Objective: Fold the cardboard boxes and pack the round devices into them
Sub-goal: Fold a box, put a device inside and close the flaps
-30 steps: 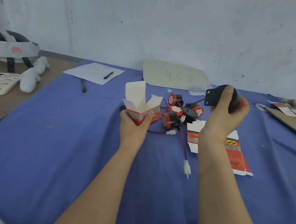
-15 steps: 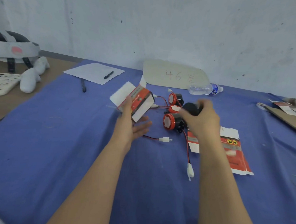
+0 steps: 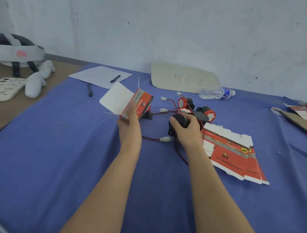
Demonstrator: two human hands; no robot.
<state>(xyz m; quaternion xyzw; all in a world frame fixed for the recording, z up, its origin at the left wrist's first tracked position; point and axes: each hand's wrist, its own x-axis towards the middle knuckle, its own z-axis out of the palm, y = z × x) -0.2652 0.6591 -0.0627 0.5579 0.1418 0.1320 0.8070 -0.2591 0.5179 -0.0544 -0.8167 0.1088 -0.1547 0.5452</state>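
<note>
One box (image 3: 141,103): folded, white flap open, was gripped by left hand (image 3: 130,123)
One round device (image 3: 179,119): black, right hand (image 3: 189,132) curled over it, just beside flat cartons (image 3: 231,154)

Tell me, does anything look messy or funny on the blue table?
Yes. The water bottle lies on its side at the back of the blue cloth instead of standing. The round devices sit in a heap, their red and black wires crossing each other.

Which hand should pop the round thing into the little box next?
Right, probably. The right hand grips a black round device, while the left hand is busy holding the red box, whose white flap stands open.
</note>
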